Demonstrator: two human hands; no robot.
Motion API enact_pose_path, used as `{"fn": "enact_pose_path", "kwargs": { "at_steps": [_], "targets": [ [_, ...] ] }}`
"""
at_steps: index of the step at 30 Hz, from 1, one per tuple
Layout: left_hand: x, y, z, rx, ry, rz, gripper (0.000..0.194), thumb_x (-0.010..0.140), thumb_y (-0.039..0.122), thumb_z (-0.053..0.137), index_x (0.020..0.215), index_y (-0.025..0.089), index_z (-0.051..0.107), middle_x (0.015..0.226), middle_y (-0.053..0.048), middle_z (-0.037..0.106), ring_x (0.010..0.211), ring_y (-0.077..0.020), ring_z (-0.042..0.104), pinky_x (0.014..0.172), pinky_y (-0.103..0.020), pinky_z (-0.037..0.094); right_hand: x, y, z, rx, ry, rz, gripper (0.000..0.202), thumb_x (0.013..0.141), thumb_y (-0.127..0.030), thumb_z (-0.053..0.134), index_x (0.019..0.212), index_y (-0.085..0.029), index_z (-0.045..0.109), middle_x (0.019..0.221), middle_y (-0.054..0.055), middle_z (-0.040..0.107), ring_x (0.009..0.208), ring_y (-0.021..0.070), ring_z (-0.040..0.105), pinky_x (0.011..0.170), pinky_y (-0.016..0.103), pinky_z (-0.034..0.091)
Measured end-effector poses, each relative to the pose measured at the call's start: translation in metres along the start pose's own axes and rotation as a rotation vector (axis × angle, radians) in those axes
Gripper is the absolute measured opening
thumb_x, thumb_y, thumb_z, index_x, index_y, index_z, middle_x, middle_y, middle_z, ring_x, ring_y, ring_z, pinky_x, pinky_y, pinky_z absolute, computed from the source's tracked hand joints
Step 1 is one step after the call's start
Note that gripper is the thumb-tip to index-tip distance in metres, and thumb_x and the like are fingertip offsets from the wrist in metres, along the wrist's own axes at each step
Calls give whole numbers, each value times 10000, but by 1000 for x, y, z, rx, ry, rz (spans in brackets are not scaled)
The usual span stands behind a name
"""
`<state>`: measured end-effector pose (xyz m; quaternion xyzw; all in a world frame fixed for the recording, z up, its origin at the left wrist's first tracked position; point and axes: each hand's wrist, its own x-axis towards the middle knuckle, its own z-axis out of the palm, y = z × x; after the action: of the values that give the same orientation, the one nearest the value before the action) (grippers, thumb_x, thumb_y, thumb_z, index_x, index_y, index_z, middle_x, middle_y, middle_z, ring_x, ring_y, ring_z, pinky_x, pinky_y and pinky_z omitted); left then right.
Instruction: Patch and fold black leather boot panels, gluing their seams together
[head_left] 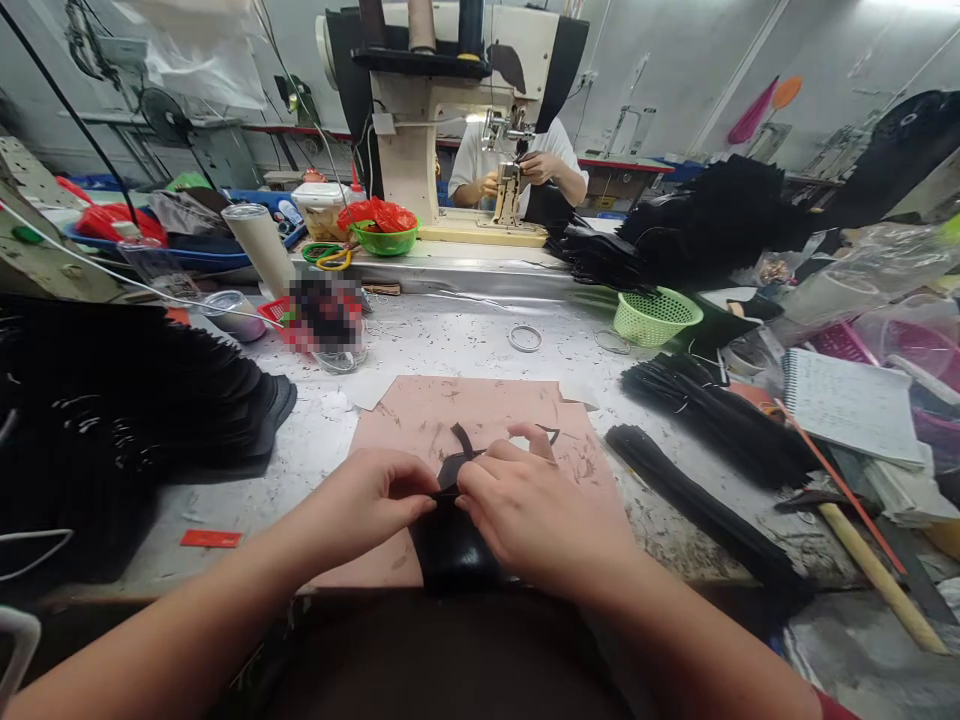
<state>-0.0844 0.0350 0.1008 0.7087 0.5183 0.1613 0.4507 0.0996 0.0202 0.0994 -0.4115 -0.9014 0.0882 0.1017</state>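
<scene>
A glossy black piece (457, 550) lies at the front edge of a pinkish board (480, 400), partly under my hands. My left hand (386, 490) pinches its upper edge between thumb and forefinger. Right beside it, my right hand (517, 490) grips the same edge, fingers curled and one finger raised. A narrow black strip (462, 440) sticks up just beyond the fingertips. My fingers cover the part of the edge between them.
Black pieces are stacked at left (217, 400); black strip bundles (697, 500) and a hammer (877, 570) lie at right. A green basket (656, 318), metal ring (525, 338) and red tag (211, 538) rest on the table. Beyond a sewing machine (405, 150) another person works.
</scene>
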Motion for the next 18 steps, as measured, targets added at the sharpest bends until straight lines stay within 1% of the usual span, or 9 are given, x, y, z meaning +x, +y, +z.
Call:
{"fn": "enact_pose_path", "kwargs": {
  "at_steps": [3,5,8,11,13,15,18],
  "targets": [
    [2,3,-1,-40,-11,-20,116,628,208,547,635,193,662,606,21,659,604,-153,590,574,-210,446,1,0,-1,19,-12,18,170,869,-174,428,730,-184,525,672,15,590,752,173,500,950,390,193],
    [3,4,-1,-28,-23,-20,124,625,215,541,634,190,663,598,19,655,603,-156,588,574,-215,444,2,0,-2,15,-13,27,178,870,-183,426,726,-183,531,659,19,586,741,176,497,945,391,201],
    [5,3,-2,55,-56,12,175,642,206,509,668,191,681,644,5,673,633,-164,597,580,-216,433,3,-1,-2,3,-27,41,167,866,-190,429,745,-179,544,666,25,596,751,181,502,944,382,206],
    [6,3,-2,158,-89,78,253,655,169,469,757,202,698,705,3,685,657,-156,592,588,-208,415,3,-2,0,-13,-22,38,150,857,-183,437,766,-173,557,676,27,609,767,184,514,954,380,189],
    [7,4,-2,220,-113,108,294,651,143,452,806,209,692,708,7,676,645,-145,578,580,-203,400,4,-3,2,-29,-10,26,149,849,-172,442,767,-165,566,676,36,613,748,183,523,946,386,191],
    [8,7,-1,285,-127,128,290,648,132,453,805,204,686,705,5,666,644,-143,570,577,-202,389,5,-4,2,-41,-16,8,157,844,-155,438,759,-153,570,666,44,615,680,171,528,896,374,240],
    [8,10,-1,356,-129,143,231,681,152,463,744,198,681,690,-2,662,653,-148,576,589,-208,387,6,-2,-2,-27,-59,-20,157,840,-155,436,770,-145,576,653,37,622,589,150,524,766,332,307]
  ]
}}
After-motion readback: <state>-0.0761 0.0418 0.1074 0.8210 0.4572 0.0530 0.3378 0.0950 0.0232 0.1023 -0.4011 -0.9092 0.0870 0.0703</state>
